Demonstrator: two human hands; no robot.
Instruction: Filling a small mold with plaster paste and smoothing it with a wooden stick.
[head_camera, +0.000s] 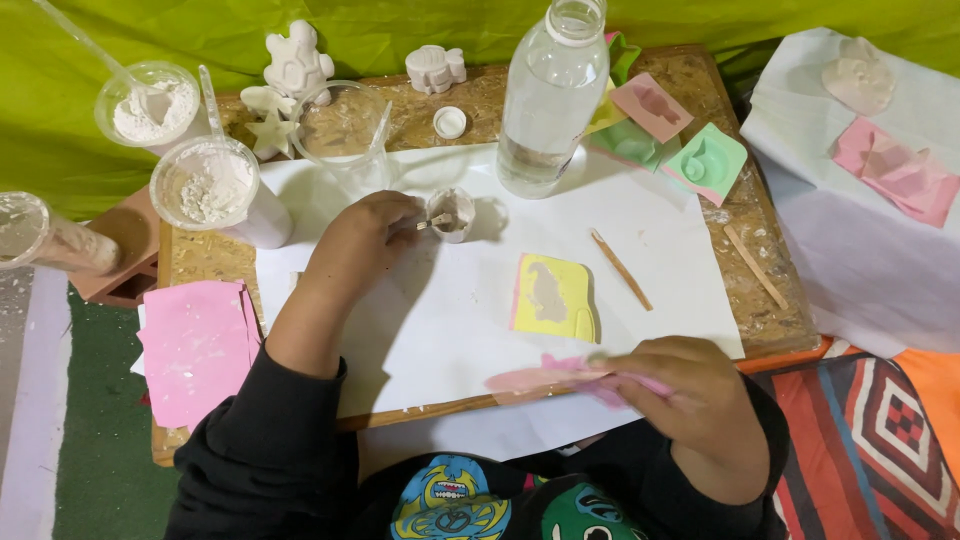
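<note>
My left hand (365, 235) reaches across the white paper sheet (480, 310) and pinches a small stick whose tip rests in a little white cup (452, 214) of pale paste. Near the table's front edge, my right hand (680, 385) grips a thin pink mold sheet (540, 378) held flat just above the paper. A yellow mold (553, 296) with a grey filled shape lies on the paper between both hands. A loose wooden stick (620, 268) rests to its right.
A clear water bottle (545, 95) stands at the back. Two cups of white powder (205, 185) sit at the left. Plaster figures (295, 62), pink and green molds (705, 162), another stick (755, 266) and pink sheets (195, 345) surround the wooden board.
</note>
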